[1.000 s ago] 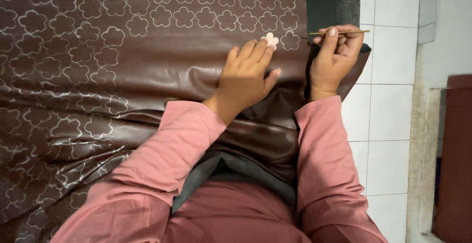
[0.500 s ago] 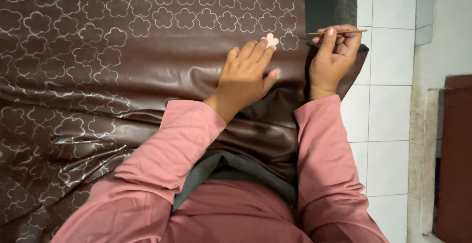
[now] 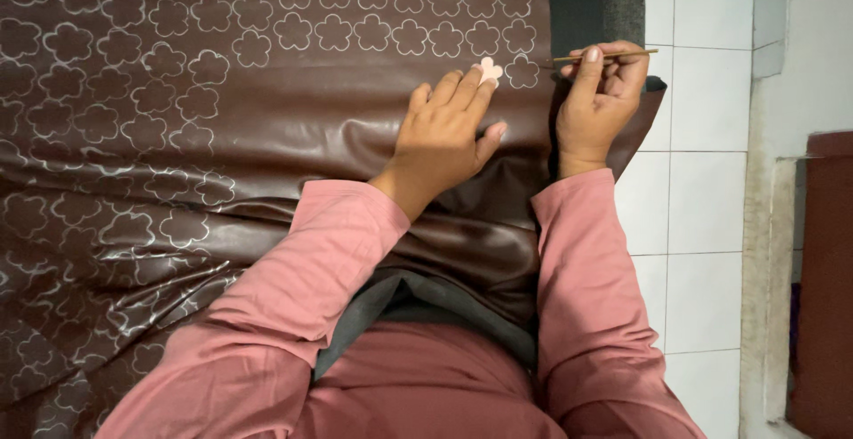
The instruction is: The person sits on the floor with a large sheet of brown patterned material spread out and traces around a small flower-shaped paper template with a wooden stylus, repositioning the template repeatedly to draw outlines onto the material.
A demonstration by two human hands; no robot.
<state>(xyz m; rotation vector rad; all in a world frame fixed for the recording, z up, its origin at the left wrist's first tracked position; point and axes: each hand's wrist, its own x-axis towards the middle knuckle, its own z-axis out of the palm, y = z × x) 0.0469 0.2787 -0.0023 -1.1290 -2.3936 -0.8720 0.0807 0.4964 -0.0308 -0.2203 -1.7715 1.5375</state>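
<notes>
Nothing shifts since earlier: left hand [image 3: 444, 132] lies spread, fingertips pinning a pale flower template [image 3: 488, 69] on brown leatherette [image 3: 293, 92] for tracing; beside it, right hand [image 3: 600, 92] pinches a thin marking stick [image 3: 604, 55].

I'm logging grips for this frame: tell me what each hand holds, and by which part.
The right hand pinches a thin brown stick around its middle. The left hand grips nothing; its fingertips press a pale flower-shaped template flat on the brown sheet.

Even indoor light, sharp focus, leather sheen.
</notes>
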